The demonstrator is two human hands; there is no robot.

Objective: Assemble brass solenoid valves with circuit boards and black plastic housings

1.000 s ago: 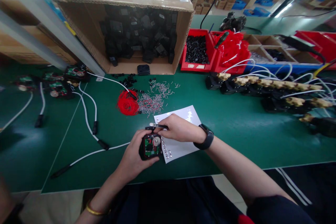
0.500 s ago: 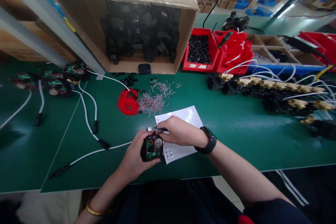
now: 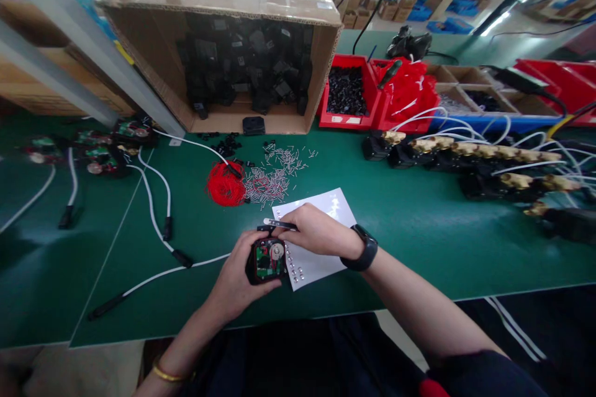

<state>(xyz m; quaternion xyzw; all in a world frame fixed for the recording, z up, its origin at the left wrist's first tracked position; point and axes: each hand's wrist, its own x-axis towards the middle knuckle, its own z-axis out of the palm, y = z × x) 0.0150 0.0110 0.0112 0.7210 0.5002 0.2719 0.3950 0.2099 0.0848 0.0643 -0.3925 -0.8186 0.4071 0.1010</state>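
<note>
white cable [image 3: 153, 274] snakes off left; left hand [image 3: 235, 276] curled tight round the module [image 3: 266, 259], held low over the mat [image 3: 419, 229] near its front edge; right hand [image 3: 313, 231] pinching tweezers [image 3: 278, 223] just above it; sheet [image 3: 333, 205] lying under that hand

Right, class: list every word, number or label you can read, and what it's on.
None legible.
White labels on the red bin: too blurred.
Circuit board in the left hand: print too small.
White sheet: no writing.
Tweezers in the right hand: no marking visible.
</note>
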